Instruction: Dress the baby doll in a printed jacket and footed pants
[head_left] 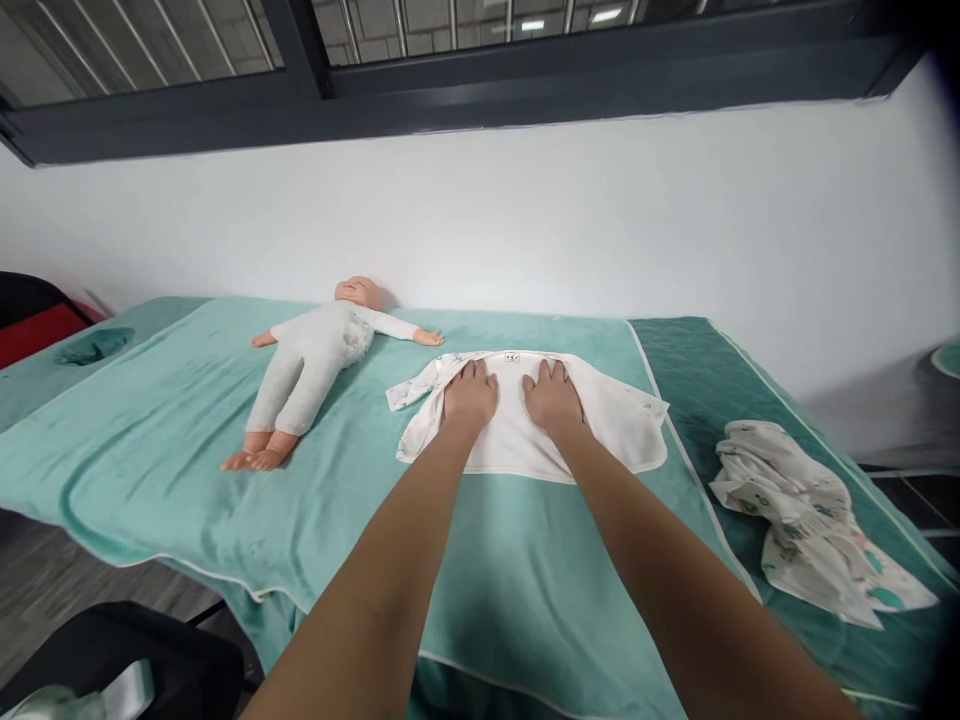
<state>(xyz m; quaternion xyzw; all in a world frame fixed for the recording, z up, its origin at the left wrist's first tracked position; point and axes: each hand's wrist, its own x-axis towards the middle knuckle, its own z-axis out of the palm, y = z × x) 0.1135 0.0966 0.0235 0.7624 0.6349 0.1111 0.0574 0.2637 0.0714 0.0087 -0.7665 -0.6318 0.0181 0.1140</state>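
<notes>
A small white baby shirt (510, 440) lies spread on the green blanket (345, 530), its front opened out and its sleeves pointing to either side. A printed tag shows at the neckline. On the left part of the shirt rests my left hand (471, 395), palm down, fingers stretched toward the collar. My right hand (553, 398) lies flat on the right part in the same way. Neither hand grips the cloth visibly; some fingertips are partly hidden by the fabric's edges. To the left, a baby doll (307, 360) in a white bodysuit lies on its back.
Crumpled patterned baby clothes (802, 510) lie at the right on a darker green cover (675, 370). A white wall (525, 220) and a dark window frame (480, 95) stand behind. A black chair (127, 650) is at the lower left.
</notes>
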